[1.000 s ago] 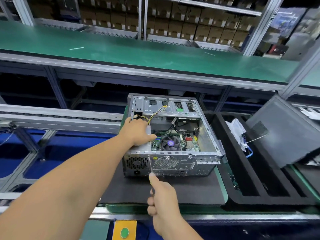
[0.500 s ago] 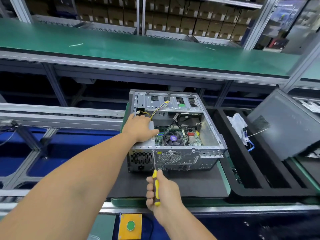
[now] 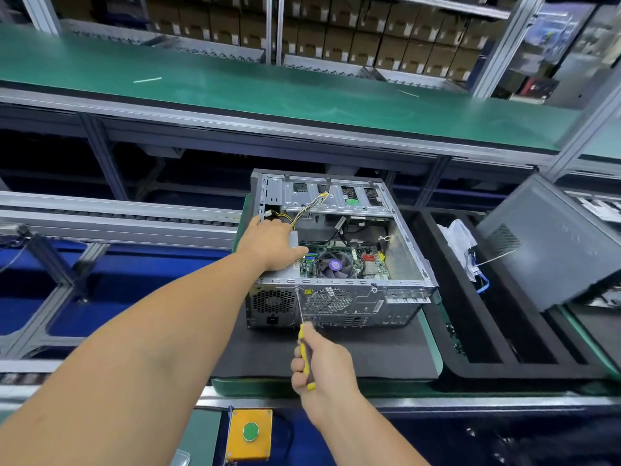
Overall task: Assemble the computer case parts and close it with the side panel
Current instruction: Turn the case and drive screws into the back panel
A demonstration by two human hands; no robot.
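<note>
Two hands at the open computer case [image 3: 339, 264], frame centre: left hand [image 3: 268, 245] rests flat inside; right hand [image 3: 322, 361] below grips a screwdriver [image 3: 304, 344] against its rear.

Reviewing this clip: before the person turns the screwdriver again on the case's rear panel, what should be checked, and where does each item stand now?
1. Screwdriver gripped by right hand: ok.
2. Tip set at the top edge of the computer case rear panel: ok; seating in a screw head: cannot tell.
3. Left hand rests on the case's left part, steadying it: ok.
4. Case lies on the dark mat: ok.
5. Yellow cables clear of the tool: ok.
6. Side panel fitted: not ok, it leans at the right.
</note>
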